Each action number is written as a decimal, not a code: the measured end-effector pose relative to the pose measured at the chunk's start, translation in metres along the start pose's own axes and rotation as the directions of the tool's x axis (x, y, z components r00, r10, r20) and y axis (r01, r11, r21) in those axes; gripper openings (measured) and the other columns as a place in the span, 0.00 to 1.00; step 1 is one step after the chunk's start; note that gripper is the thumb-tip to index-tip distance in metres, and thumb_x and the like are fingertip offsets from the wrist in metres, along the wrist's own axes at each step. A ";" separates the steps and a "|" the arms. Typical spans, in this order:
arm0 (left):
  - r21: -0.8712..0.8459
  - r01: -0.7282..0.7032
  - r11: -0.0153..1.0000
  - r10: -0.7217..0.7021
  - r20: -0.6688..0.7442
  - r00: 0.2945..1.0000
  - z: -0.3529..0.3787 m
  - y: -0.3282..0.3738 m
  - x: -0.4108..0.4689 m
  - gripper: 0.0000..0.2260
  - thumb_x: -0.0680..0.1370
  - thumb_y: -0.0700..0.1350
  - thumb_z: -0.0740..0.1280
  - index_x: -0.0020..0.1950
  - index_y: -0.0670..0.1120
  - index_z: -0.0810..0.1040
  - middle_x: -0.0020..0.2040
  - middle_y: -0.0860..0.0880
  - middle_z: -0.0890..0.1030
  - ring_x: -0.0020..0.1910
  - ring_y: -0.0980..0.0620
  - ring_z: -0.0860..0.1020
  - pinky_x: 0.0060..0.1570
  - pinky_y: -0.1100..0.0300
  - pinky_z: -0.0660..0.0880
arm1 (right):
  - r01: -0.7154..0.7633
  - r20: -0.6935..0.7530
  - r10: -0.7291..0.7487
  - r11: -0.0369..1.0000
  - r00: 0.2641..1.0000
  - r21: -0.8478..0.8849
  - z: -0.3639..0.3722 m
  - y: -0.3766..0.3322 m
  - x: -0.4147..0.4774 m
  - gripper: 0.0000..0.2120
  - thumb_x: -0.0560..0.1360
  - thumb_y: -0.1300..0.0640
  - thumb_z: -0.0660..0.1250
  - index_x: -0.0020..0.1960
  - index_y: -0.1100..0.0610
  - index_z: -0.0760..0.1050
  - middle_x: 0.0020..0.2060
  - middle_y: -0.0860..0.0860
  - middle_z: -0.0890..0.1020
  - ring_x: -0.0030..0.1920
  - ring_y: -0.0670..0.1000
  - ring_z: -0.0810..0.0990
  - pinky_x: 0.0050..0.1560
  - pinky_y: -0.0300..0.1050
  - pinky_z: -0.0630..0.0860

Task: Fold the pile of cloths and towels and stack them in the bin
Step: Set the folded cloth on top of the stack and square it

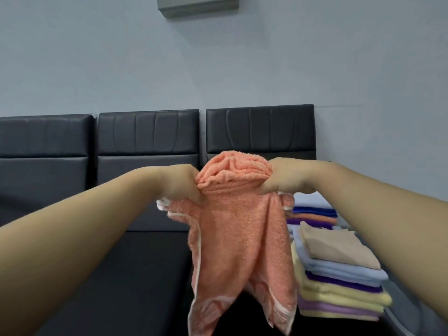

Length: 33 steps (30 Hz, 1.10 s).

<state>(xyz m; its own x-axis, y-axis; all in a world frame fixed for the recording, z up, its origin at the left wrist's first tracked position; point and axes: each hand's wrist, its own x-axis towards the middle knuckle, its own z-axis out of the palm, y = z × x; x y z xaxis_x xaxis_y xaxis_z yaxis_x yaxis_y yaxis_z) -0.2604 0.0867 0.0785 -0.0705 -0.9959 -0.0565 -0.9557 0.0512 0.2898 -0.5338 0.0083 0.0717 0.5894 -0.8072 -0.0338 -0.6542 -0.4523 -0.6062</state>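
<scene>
Pale grey-blue wall (72,57) fills the upper half of the frame. Three black padded panels (148,134) run across the middle, left edge to right of centre, standing against the wall. Below them a dark flat surface (121,275) takes the lower left and centre. Two bare forearms enter from the lower left and right edges and converge at mid-frame. Orange towel (240,238): held in the air at centre frame, top bunched into folds between the hands, rest hanging straight down to the bottom edge; pale patterned band along its lower hem; white trim visible at the corners beside each hand. Near stack (339,292) of folded towels at lower right, just right of the hanging towel: yellow, purple and light blue layers, with a beige cloth (339,248) on top. Second stack (315,215) behind it, blue, orange and purple, partly hidden by the towel. Grey wall unit (197,4) at top centre, cut by the frame edge. Left hand (184,184): fingers curled tight round the towel's upper left. Right hand (283,177): fingers curled round the upper right, same grip.
</scene>
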 end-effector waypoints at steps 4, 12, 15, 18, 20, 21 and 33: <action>-0.124 0.029 0.992 -0.049 -0.161 0.986 -0.004 -0.004 0.016 0.06 0.75 0.42 0.70 0.38 0.46 0.77 0.25 0.50 0.78 0.22 0.50 0.75 0.31 0.57 0.74 | -0.017 -0.040 0.011 0.986 0.999 -0.166 0.004 0.009 0.021 0.15 0.66 0.52 0.83 0.50 0.50 0.83 0.46 0.48 0.87 0.48 0.51 0.87 0.52 0.50 0.84; 0.011 -0.104 0.994 0.086 -0.658 0.748 -0.012 -0.017 0.043 0.02 0.76 0.46 0.63 0.47 0.50 0.74 0.43 0.53 0.80 0.43 0.47 0.78 0.41 0.51 0.76 | -0.104 -0.620 -0.229 0.886 0.750 -0.452 -0.005 -0.010 0.058 0.09 0.78 0.55 0.60 0.40 0.52 0.73 0.35 0.48 0.79 0.35 0.53 0.78 0.31 0.46 0.70; 0.098 -0.104 0.990 0.142 -0.629 0.764 -0.009 -0.021 0.039 0.04 0.76 0.44 0.62 0.49 0.50 0.74 0.45 0.52 0.80 0.45 0.46 0.78 0.44 0.48 0.77 | -0.075 -0.650 -0.276 0.886 0.708 -0.458 0.001 -0.008 0.052 0.10 0.79 0.54 0.60 0.40 0.52 0.71 0.35 0.48 0.78 0.35 0.52 0.76 0.32 0.47 0.68; 0.112 -0.115 0.987 0.151 -0.406 0.901 0.013 -0.021 0.021 0.07 0.72 0.41 0.68 0.48 0.50 0.76 0.44 0.53 0.81 0.45 0.47 0.79 0.41 0.55 0.75 | -0.012 -0.449 -0.165 0.931 0.878 -0.365 0.023 0.017 0.033 0.08 0.75 0.50 0.67 0.39 0.51 0.73 0.34 0.49 0.81 0.35 0.58 0.80 0.32 0.53 0.73; 0.041 -0.066 0.997 0.072 -0.194 0.978 0.036 -0.022 0.012 0.09 0.70 0.39 0.71 0.48 0.48 0.78 0.42 0.52 0.83 0.40 0.48 0.81 0.35 0.59 0.76 | -0.036 -0.168 -0.008 0.966 0.986 -0.256 0.045 0.038 0.018 0.06 0.69 0.55 0.72 0.42 0.55 0.76 0.32 0.50 0.84 0.34 0.66 0.83 0.33 0.59 0.80; -0.001 -0.032 0.999 0.032 -0.084 0.996 0.053 -0.025 0.010 0.09 0.69 0.38 0.71 0.48 0.47 0.78 0.41 0.50 0.84 0.38 0.48 0.83 0.32 0.60 0.77 | -0.079 -0.002 0.080 0.977 0.997 -0.199 0.062 0.050 0.011 0.07 0.69 0.56 0.74 0.43 0.58 0.78 0.34 0.52 0.86 0.35 0.66 0.85 0.37 0.59 0.83; -0.056 0.202 0.978 -0.133 0.579 0.804 0.211 -0.069 0.039 0.21 0.66 0.60 0.78 0.51 0.49 0.82 0.43 0.52 0.86 0.40 0.52 0.85 0.50 0.50 0.83 | -0.363 0.155 0.366 0.931 0.918 -0.049 0.190 0.151 0.013 0.40 0.62 0.35 0.80 0.70 0.49 0.77 0.64 0.47 0.80 0.61 0.51 0.79 0.63 0.50 0.78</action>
<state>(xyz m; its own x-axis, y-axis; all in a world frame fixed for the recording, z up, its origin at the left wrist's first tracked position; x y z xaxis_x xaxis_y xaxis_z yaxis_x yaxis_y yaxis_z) -0.2579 0.0601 -0.1454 -0.0949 -0.7645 -0.6376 -0.9329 -0.1553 0.3250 -0.5349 0.0013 -0.1717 0.3748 -0.8475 -0.3760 -0.8459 -0.1467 -0.5127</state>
